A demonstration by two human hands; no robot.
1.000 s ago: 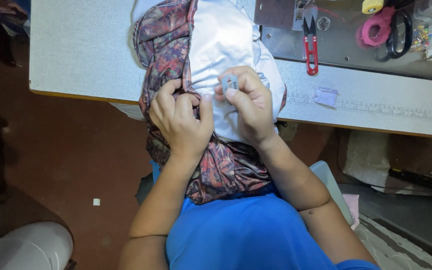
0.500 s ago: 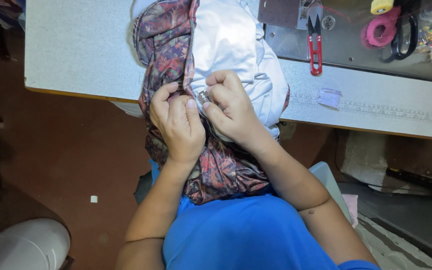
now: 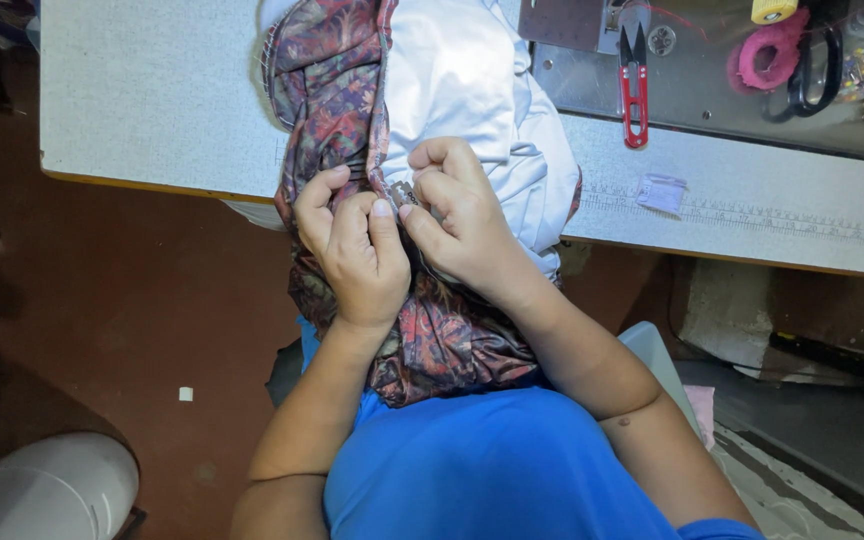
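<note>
Patterned dark-red floral fabric garment [image 3: 327, 95] with a white lining [image 3: 472, 90] hangs off the near edge of the pale speckled worktable [image 3: 152, 100], bunched down into the person's lap against the blue shirt [image 3: 492, 470]. Left hand [image 3: 352, 250] is pinched closed on a fold of the floral fabric, fingers curled, thumb up. Right hand [image 3: 457, 215] sits right against it, fingertips closed on a small silvery metal piece [image 3: 402, 193] at the seam (too small to tell exactly what it is). Hands touch each other, both over the table edge.

Further out on the table: red-handled thread snips [image 3: 634, 85] on the grey metal machine bed [image 3: 692, 90], well right of the hands. Black-handled scissors [image 3: 812, 70] and a pink roll of tape [image 3: 767, 55] beyond those, yellow thread spool [image 3: 774, 10] at the top edge. Small white label tag [image 3: 662, 192] lies on the printed ruler strip [image 3: 802, 220] along the table front. Brown floor [image 3: 102, 320] on the left, white rounded object [image 3: 42, 490] in the bottom-left corner.
</note>
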